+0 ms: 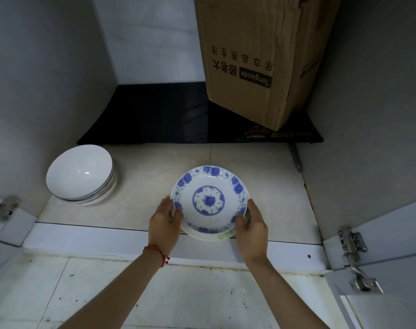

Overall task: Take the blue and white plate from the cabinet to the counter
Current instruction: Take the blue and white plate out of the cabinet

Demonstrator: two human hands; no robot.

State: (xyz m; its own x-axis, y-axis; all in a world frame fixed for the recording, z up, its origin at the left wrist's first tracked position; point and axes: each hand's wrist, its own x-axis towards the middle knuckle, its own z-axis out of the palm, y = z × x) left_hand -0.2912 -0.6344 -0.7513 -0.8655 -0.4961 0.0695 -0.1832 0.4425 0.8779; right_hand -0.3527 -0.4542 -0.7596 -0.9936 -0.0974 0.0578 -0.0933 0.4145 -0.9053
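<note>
In the head view, the blue and white plate [209, 199] sits at the front edge of the cabinet floor [273, 198], on top of another plate [211, 236] (only its pale rim shows). The left hand [165, 220] and the right hand [251, 224] grip the plate's opposite rims. Left of the plate stands a stack of white bowls [82, 174], apart from it. Behind the plate lie a black panel [154, 115] and a cardboard box [256, 55]. In front of the plate, the room is open.
</note>
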